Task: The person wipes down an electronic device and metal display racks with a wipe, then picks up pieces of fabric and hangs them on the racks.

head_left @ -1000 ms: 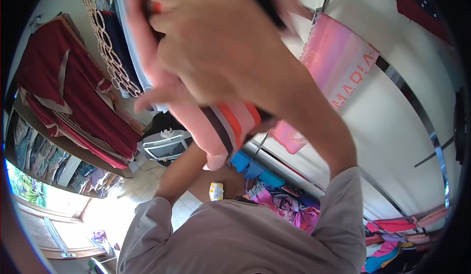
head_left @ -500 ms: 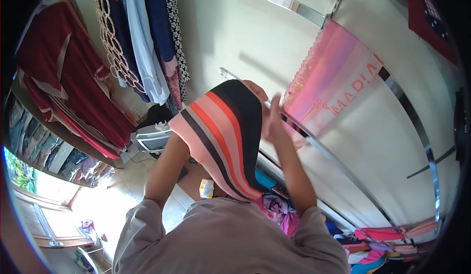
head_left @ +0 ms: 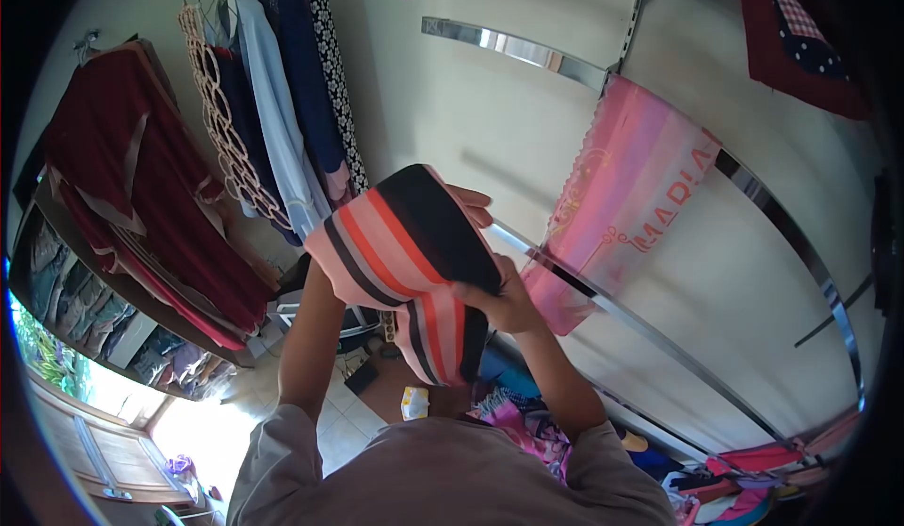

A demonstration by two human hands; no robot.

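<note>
A striped cloth in pink, black and orange is draped over my left hand, whose fingertips show past its upper right edge; the rest of that hand is covered. My right hand pinches the cloth's black right edge, thumb on top. Below the hands the lower part of the cloth hangs in a fold. To the right, a pink and lilac scarf with orange lettering hangs over a metal rail, apart from both hands.
Curved chrome rails run along the white wall. Maroon garments and blue clothes hang at left. Below lie heaped colourful fabrics and a small white-yellow packet. A dark red polka-dot cloth hangs upper right.
The striped cloth has come down from close to the camera and spread over my left hand. My right hand, apart from the cloth half a second ago, now grips its edge.
</note>
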